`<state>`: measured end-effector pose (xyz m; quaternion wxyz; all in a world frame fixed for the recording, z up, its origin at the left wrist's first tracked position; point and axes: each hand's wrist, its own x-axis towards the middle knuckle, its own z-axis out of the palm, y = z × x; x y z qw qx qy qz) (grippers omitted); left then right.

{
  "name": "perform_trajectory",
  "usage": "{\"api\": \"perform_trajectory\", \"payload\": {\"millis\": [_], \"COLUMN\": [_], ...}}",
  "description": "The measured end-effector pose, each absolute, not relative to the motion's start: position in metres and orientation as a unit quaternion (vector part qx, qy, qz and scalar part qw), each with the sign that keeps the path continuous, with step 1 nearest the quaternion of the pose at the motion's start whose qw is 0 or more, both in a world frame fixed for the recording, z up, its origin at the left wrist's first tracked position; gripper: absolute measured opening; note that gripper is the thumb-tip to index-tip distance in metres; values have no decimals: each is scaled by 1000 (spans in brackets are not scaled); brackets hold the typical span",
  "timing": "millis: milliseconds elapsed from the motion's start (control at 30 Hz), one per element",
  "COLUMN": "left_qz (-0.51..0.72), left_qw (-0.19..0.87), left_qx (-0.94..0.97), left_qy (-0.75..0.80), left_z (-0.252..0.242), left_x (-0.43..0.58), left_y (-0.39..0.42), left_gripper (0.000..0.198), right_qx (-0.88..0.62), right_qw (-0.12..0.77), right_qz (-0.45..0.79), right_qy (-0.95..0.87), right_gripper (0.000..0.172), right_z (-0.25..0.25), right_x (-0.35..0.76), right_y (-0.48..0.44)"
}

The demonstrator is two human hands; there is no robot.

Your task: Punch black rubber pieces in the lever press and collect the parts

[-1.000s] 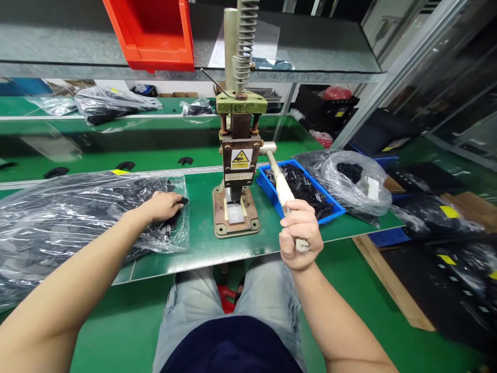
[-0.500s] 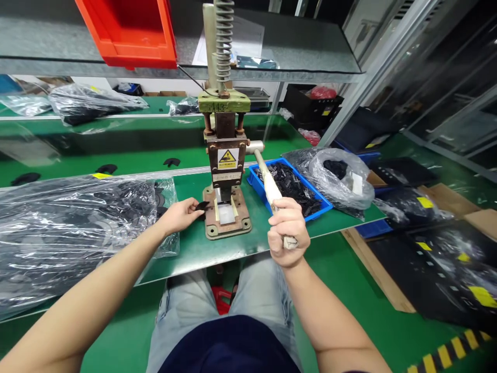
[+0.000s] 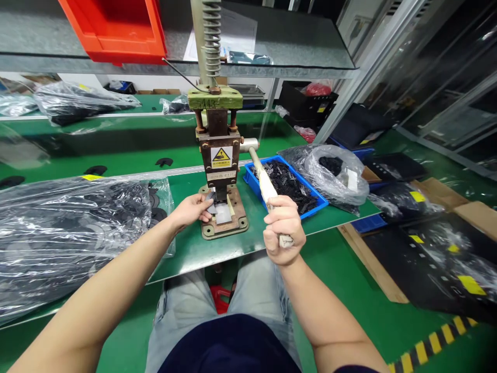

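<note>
Gripping press lever (image 3: 264,181) with right fingers (image 3: 282,213)

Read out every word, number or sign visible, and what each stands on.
"43", preceding characters unclear: green metal press block.
Yellow-and-black triangular warning sign, characters beneath too small: dark rectangular metal plate.
White strip label, writing too blurred: same plate.
Yellow rectangular stickers, illegible: clear plastic bags.
White paper sheet, illegible: grey flat shelf.

A grey shelf (image 3: 298,39) runs above the green workbench (image 3: 188,246); dim, reflective panels (image 3: 446,67) stand rightward. Yellow-and-black striping (image 3: 435,344) (lower right) marks the green floor (image 3: 330,269).
</note>
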<state>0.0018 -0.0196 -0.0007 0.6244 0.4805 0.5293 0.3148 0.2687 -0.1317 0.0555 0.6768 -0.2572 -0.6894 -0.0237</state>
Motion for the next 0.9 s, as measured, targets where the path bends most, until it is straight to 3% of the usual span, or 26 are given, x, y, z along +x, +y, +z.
{"api": "perform_trajectory", "payload": {"millis": [333, 667, 900], "left_qz": [259, 257, 233], "left_qw": [626, 638, 584], "left_qx": [513, 510, 529], "left_qy": [527, 517, 570], "left_z": [5, 1, 9], "left_x": [15, 5, 18], "left_y": [2, 1, 1], "left_gripper": [35, 48, 38], "right_qx": [-261, -267, -264], "right_qw": [674, 668, 683], "right_qz": [-21, -27, -14], "right_qy": [-690, -695, -681], "right_gripper": [8, 10, 10], "right_z": [55, 53, 52], "right_x": [270, 272, 268], "right_y": [-131, -131, -131]}}
